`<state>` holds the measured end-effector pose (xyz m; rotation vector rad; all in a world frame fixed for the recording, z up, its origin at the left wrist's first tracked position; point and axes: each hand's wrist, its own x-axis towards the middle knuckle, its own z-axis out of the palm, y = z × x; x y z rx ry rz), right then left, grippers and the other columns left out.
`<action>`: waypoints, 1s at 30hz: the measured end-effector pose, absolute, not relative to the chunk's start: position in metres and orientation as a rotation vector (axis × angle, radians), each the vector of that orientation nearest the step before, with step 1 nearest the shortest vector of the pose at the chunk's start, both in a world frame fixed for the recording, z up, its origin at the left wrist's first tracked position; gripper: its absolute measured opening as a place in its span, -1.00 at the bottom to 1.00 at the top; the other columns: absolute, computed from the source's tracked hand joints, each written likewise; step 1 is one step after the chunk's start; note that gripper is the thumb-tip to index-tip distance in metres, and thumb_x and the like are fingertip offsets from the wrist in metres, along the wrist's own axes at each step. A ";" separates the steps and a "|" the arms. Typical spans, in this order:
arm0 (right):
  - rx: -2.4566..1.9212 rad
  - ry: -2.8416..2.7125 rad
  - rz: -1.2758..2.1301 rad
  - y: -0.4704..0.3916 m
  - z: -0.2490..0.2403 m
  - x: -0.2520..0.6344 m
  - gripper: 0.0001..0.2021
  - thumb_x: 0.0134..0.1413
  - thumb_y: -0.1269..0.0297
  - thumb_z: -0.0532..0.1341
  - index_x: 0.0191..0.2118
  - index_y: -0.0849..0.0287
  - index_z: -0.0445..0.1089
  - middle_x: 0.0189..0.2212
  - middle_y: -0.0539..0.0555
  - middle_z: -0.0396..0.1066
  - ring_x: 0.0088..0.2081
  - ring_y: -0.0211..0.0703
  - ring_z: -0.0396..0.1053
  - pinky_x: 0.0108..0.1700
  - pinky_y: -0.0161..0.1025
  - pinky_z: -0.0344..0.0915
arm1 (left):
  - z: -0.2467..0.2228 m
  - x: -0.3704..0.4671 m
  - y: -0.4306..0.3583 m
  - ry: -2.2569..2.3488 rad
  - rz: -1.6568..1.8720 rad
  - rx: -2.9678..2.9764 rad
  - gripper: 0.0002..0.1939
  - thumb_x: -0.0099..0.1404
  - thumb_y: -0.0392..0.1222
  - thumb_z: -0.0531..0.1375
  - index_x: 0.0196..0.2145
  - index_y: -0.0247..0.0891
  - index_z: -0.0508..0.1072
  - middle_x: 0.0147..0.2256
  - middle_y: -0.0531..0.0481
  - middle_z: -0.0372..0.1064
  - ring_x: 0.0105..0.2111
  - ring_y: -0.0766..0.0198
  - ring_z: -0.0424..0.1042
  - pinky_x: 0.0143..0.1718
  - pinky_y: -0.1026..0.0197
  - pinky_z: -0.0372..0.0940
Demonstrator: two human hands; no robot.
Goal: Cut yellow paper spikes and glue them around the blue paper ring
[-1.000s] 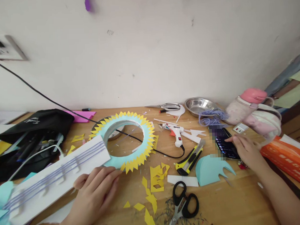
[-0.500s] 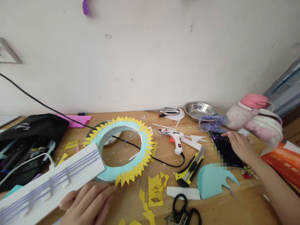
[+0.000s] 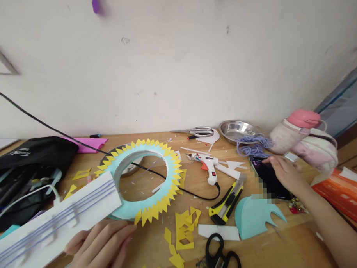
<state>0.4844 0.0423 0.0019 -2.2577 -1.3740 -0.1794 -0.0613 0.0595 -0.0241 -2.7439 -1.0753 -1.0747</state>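
Observation:
My right hand [image 3: 285,172] touches the screen of a dark phone [image 3: 269,177] with an outstretched fingertip and does not grip it. At the lower left my left hand [image 3: 100,246] rests with fingers loosely bent and nothing visible in them. Beside it lies a white board [image 3: 90,207] strung with purple yarn lines. Just beyond its fingertips is a light-blue paper ring [image 3: 131,206] edged with yellow paper points, tilted against the board's end. A light-blue paper piece with a jagged edge [image 3: 254,217] lies in front of the phone.
A white glue gun [image 3: 209,168], a yellow utility knife [image 3: 226,202] and black-handled scissors [image 3: 219,251] lie mid-table among yellow paper scraps [image 3: 183,231]. Farther back are a metal bowl [image 3: 237,130], purple yarn [image 3: 255,145] and a pink-lidded bottle [image 3: 292,132]. A black pouch [image 3: 35,158] is left.
The view has shifted slightly, moving the things on the left a little leftward. My right fingertip stays on the phone, and my left hand keeps almost the same pose.

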 end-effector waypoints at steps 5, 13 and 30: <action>-2.233 -1.361 -0.203 0.033 0.010 0.486 -0.45 0.17 -0.14 -0.23 -0.38 0.02 0.40 -0.16 0.26 0.53 0.06 0.30 0.38 0.15 0.33 0.17 | -0.024 -0.063 0.061 -0.979 -1.043 -2.745 -0.72 0.38 -0.36 0.07 -0.09 -0.09 0.48 -0.27 0.03 0.52 -0.28 0.20 0.47 -0.20 0.19 0.31; -2.187 -1.394 -0.200 0.011 0.004 0.477 -0.33 0.19 -0.27 -0.26 -0.36 0.04 0.45 -0.13 0.26 0.53 0.08 0.31 0.37 0.15 0.34 0.15 | -0.019 -0.058 0.057 -1.057 -1.071 -2.716 -0.67 0.36 -0.41 0.06 -0.11 -0.05 0.49 -0.29 0.07 0.54 -0.30 0.17 0.49 -0.27 0.15 0.26; -2.087 -1.621 0.021 0.005 -0.018 0.488 -0.47 0.25 -0.13 -0.13 -0.34 0.00 0.51 -0.21 0.09 0.58 0.06 0.14 0.43 0.20 0.21 0.21 | -0.024 -0.058 0.059 -0.945 -1.062 -2.730 -0.73 0.39 -0.36 0.06 -0.11 -0.12 0.50 -0.27 0.03 0.51 -0.28 0.20 0.47 -0.18 0.20 0.30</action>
